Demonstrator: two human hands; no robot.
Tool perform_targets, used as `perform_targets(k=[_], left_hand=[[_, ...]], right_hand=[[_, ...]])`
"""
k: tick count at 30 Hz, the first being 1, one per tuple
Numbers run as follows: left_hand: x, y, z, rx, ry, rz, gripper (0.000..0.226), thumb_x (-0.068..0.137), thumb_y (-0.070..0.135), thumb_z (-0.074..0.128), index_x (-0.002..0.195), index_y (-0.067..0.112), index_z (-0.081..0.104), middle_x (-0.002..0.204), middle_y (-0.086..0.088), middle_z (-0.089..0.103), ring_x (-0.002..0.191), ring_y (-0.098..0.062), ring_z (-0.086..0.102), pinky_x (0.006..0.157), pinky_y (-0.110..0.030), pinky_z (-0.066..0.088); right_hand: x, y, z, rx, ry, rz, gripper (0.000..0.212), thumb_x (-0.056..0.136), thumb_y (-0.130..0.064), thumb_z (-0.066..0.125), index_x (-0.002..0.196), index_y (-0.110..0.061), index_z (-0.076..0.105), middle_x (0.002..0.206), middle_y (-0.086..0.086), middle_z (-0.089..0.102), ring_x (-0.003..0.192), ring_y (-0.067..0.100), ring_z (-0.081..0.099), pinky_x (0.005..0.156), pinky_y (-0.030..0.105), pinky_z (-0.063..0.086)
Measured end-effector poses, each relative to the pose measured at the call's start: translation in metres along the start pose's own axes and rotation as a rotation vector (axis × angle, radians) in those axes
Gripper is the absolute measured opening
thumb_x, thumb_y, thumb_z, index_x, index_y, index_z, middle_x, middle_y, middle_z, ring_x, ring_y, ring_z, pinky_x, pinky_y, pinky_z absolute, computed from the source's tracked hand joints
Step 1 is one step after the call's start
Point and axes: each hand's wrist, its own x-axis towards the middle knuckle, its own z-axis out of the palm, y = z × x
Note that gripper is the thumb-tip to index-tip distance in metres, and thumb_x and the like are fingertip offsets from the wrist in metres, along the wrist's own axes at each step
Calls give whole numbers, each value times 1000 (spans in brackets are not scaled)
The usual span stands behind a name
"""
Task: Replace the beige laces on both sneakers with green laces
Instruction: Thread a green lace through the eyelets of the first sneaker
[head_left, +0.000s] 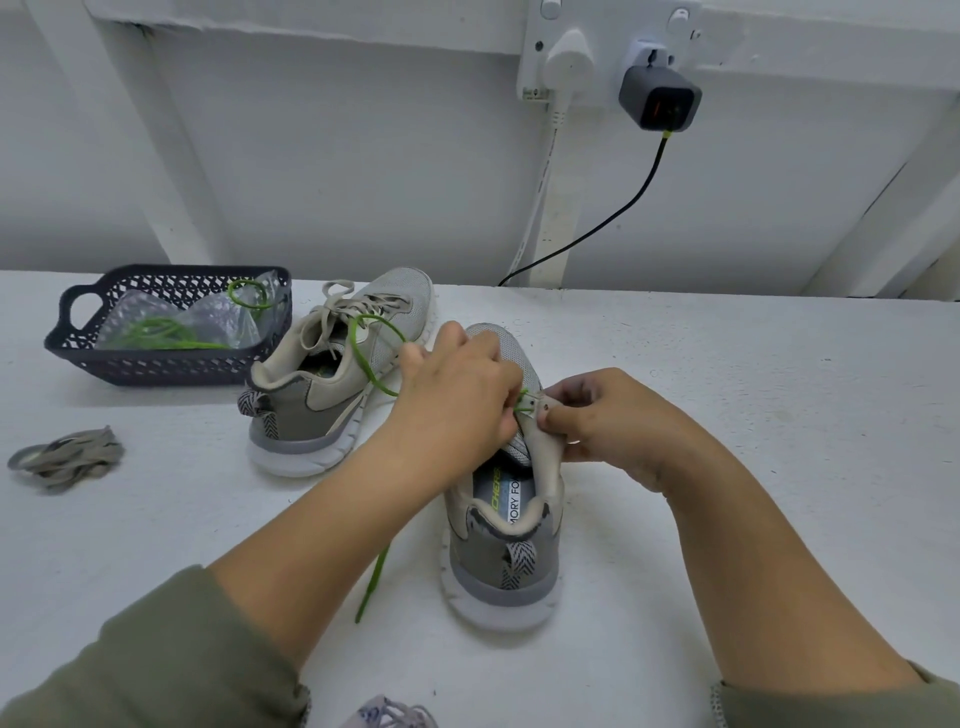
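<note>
Left hand: you are pinching the green lace at an eyelet of the near sneaker.
Right hand: you are gripping the eyelet flap, at the lace's 3 o'clock.
Basket: sitting at 10 o'clock, holding bagged green laces.

1. The near sneaker stands at the frame's centre on the table, heel toward the bottom edge.
2. The second sneaker stands just beside it, up and to the left.
3. The basket sits at the far left, with a bag of laces in it.
4. A lace bundle lies below the basket.
5. The left hand and right hand meet over the near sneaker.
6. A loose lace loops over the second sneaker and trails down left of the near one.
</note>
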Motion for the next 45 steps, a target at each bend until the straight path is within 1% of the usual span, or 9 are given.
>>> perform_targets(k=[3, 11, 16, 21, 25, 30, 36, 42, 45], left_hand=[[2, 0, 1, -20, -21, -3, 13, 88, 34, 54, 95, 29, 64, 94, 11, 38, 110, -22, 35, 78, -35, 22], [3, -1, 8, -186, -17, -125, 12, 85, 39, 56, 85, 28, 62, 92, 12, 41, 106, -20, 34, 78, -36, 30], [3, -3, 9, -263, -47, -132, 13, 84, 40, 58, 84, 28, 62, 91, 11, 44, 106, -20, 34, 79, -35, 31], [1, 0, 5, -181, -57, -38, 10, 88, 41, 53, 84, 34, 47, 92, 12, 39, 106, -18, 31, 77, -34, 25], [-4, -3, 6, -113, -61, -45, 8, 89, 35, 49, 85, 34, 42, 96, 8, 33, 106, -22, 30, 79, -35, 27], [-2, -4, 6, -93, -101, -23, 5, 92, 34, 47, 93, 33, 52, 100, 6, 31, 108, -23, 29, 81, -35, 27], [2, -4, 7, -78, -138, -4, 2, 91, 37, 47, 90, 36, 47, 102, 6, 28, 108, -23, 28, 83, -37, 26], [1, -2, 12, -140, -73, -43, 7, 91, 44, 48, 89, 37, 45, 105, 5, 28, 108, -22, 27, 87, -38, 28], [1, -5, 15, -184, -46, -88, 10, 91, 43, 53, 96, 36, 57, 105, 7, 28, 110, -22, 27, 88, -39, 27]], right_hand=[[0, 2, -1, -42, 11, -22, 12, 93, -5, 58, 98, -1, 68, 95, 19, 71, 83, 22, 69, 78, 35, 59], [-4, -1, 1, -274, 44, -112, 16, 91, -22, 58, 89, -20, 74, 81, 8, 74, 85, 30, 70, 84, 50, 56], [-5, -2, 3, -320, 58, -124, 15, 90, -24, 59, 89, -22, 74, 80, 2, 74, 84, 25, 70, 83, 48, 56], [-2, 0, 4, -324, 61, -132, 15, 88, -28, 58, 89, -24, 73, 80, 1, 73, 82, 24, 71, 80, 49, 57], [0, 5, 3, -201, 58, -105, 15, 92, -15, 56, 92, -20, 71, 85, 8, 74, 83, 24, 72, 83, 45, 58], [-1, 4, 1, -121, 18, -75, 14, 94, -10, 57, 98, -14, 70, 88, 8, 73, 85, 21, 71, 82, 39, 59], [-1, 5, 1, -148, 32, -82, 13, 93, -13, 58, 96, -17, 71, 88, 7, 74, 86, 22, 71, 83, 42, 58], [-6, 2, 3, -390, 39, -191, 15, 91, -29, 59, 97, -25, 72, 83, -1, 73, 85, 19, 69, 82, 44, 56], [-5, 1, 2, -262, 43, -152, 26, 97, -33, 53, 95, -17, 73, 86, 9, 73, 82, 23, 71, 82, 45, 57]])
